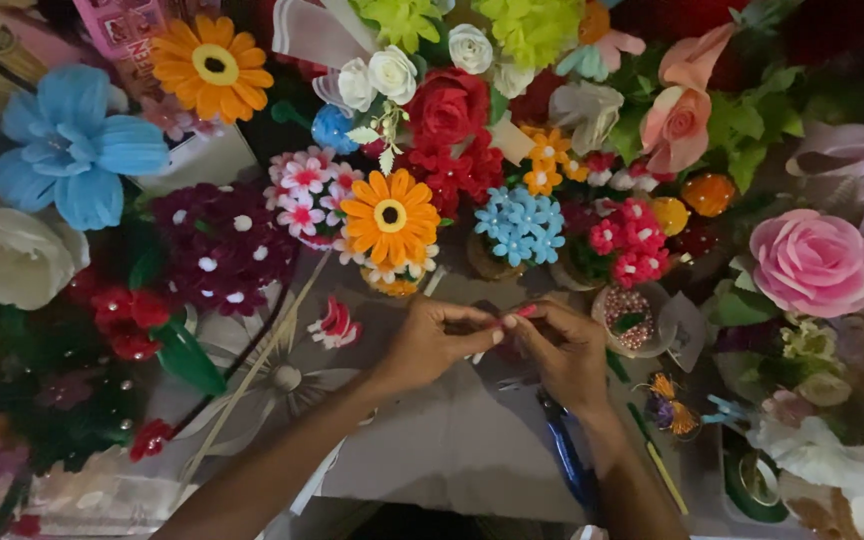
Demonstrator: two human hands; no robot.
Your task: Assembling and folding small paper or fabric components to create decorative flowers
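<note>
Pinching a small pink-and-white piece point(512, 318) between them, both hands meet over the middle of the table, and that piece sits exactly where the fingertips come together. It is too small and too covered to name surely; it reads as a bit of petal or ribbon. What shows of it runs roughly left to right, one end toward each hand, with a pale end dipping a little nearer the viewer.

The left hand point(432, 345) comes in from the near left, its thumb and forefinger closed on the left end of the piece. The right hand point(564, 352) comes in from the near right, its fingers curled and closed on the right end, a pink tip showing just above the forefinger. Neither hand is clearly nearer to it: the two sets of fingertips are touching or almost so, with the piece bridging them.

Just left of the left hand lies a small red-and-white flower point(335, 324) on the grey table top point(452, 450). Near the right wrist, on the near side, a blue-handled tool point(564, 455) lies pointing away from the viewer. Just right of the right hand stands a small cup of beads point(629, 318). On the far side of the hands, an orange daisy point(390, 216) and a cluster of small blue flowers point(519, 224) stand in pots, with a big pink rose point(814, 262) far right.
</note>
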